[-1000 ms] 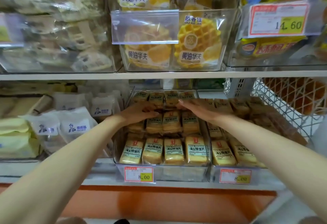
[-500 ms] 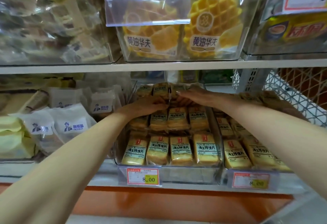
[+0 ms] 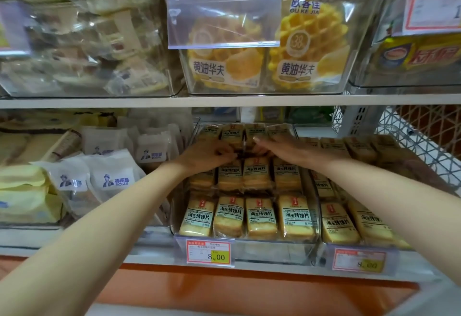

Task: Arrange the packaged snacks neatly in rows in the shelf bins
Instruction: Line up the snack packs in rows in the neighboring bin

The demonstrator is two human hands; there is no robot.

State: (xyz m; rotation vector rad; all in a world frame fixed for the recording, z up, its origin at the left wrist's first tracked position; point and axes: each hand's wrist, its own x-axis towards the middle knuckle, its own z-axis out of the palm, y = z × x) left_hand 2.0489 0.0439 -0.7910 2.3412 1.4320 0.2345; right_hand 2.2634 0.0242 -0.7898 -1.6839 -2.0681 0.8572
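Note:
A clear shelf bin on the lower shelf holds yellow toast-slice packets in three rows of several each. Both my arms reach into its back half. My left hand sits over the gap between the middle and back rows, fingers curled down onto a packet's edge. My right hand lies flat across the back-row packets, fingers fairly straight and pointing left, almost touching the left hand. What lies under the palms is hidden.
A second clear bin of the same packets stands to the right, beside a white wire basket. White bread bags and yellow packs lie to the left. The upper shelf carries waffle packets in clear bins.
Both hands have slid a little further back in the bin and closer together. The left hand's fingers have curled down. The view has moved nearer to the shelf.

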